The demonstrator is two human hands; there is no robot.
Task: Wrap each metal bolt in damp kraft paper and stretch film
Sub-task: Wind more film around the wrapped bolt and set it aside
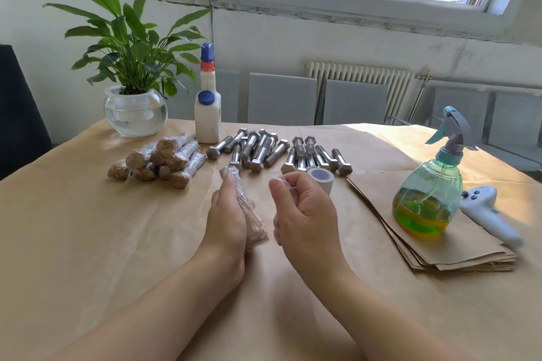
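Observation:
My left hand (227,220) holds a bolt wrapped in kraft paper and clear film (249,214), which lies along its palm side, pointing away from me. My right hand (302,211) hovers just right of it with fingers curled, pinching a bit of clear film at the fingertips. The stretch film roll (322,179) stands right behind my right hand. Several bare metal bolts (269,151) lie in a heap beyond my hands. A pile of wrapped bolts (159,163) sits to the left. A stack of kraft paper sheets (425,237) lies at the right.
A green spray bottle (429,199) and a white controller (488,214) sit on the paper stack. A white glue bottle (207,102) and a potted plant in a glass bowl (135,110) stand at the back left. Kraft paper covers the table (88,243).

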